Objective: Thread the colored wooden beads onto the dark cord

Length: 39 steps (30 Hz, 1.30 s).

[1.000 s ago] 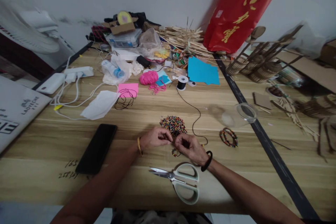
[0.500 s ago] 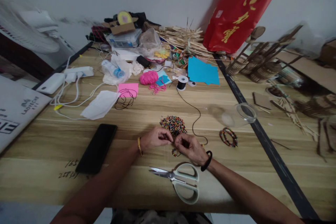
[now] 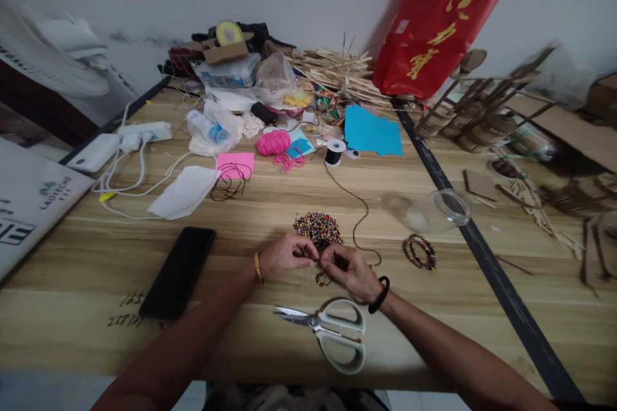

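Observation:
My left hand (image 3: 293, 253) and my right hand (image 3: 351, 271) meet fingertip to fingertip just in front of a pile of small multicoloured beads (image 3: 318, 228). The left thumb and fingers pinch something tiny and dark that I cannot make out. My right hand is closed in a pinch on a thin black cord (image 3: 367, 209), which runs to it from a spool (image 3: 334, 152); the pinched end is hidden. Under the right fingers hangs a short curve of strung beads (image 3: 321, 279). Scissors (image 3: 328, 327) lie partly open nearer me.
A black phone (image 3: 177, 273) lies at the left. Finished-looking beaded loops (image 3: 419, 252) and a clear plastic jar (image 3: 441, 210) lie to the right. Behind are pink yarn (image 3: 273, 142), blue paper (image 3: 373, 131), white paper (image 3: 185, 192) and a power strip (image 3: 147, 132).
Both hands stay almost in place, with only a slight shift of the fingertips. Nothing else on the table has visibly moved.

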Tool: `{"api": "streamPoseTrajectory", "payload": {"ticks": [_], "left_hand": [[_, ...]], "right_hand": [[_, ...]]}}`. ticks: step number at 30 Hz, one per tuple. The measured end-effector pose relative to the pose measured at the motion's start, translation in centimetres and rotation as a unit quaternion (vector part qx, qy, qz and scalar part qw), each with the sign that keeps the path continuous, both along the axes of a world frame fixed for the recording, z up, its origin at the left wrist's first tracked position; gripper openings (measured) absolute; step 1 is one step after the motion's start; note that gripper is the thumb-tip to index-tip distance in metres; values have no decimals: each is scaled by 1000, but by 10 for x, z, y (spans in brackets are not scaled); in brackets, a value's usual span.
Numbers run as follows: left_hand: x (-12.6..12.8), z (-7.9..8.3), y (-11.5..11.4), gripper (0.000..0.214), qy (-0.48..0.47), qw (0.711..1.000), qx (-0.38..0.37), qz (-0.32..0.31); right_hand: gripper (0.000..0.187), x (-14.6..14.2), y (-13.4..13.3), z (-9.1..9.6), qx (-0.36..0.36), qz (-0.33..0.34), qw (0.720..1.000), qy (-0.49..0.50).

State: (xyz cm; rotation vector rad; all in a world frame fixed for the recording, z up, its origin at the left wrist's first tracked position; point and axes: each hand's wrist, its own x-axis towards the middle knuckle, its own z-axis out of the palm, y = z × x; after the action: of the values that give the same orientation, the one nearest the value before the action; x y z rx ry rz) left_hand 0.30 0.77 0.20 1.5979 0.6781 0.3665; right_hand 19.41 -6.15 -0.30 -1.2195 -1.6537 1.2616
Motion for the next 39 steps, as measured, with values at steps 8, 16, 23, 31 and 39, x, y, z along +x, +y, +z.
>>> {"api": "streamPoseTrajectory", "payload": {"ticks": [8, 16, 23, 31, 39], "left_hand": [[-1, 0, 2, 12, -16, 1000, -4, 1], [-2, -4, 5, 17, -20, 1000, -12, 0], [-2, -3, 5, 15, -17, 1000, -8, 2], [-2, -4, 4, 14, -18, 1000, -1, 1], [-2, -2, 4, 12, -17, 1000, 1, -2]], "right_hand": [[21, 1, 0, 0, 0, 0, 1000, 1], [14, 2, 0, 0, 4, 5, 1000, -11], [10, 3, 0, -4, 9, 2, 1000, -21], [13, 3, 1, -3, 11, 0, 1000, -12], [13, 2, 0, -1, 10, -2, 1000, -18]]}}
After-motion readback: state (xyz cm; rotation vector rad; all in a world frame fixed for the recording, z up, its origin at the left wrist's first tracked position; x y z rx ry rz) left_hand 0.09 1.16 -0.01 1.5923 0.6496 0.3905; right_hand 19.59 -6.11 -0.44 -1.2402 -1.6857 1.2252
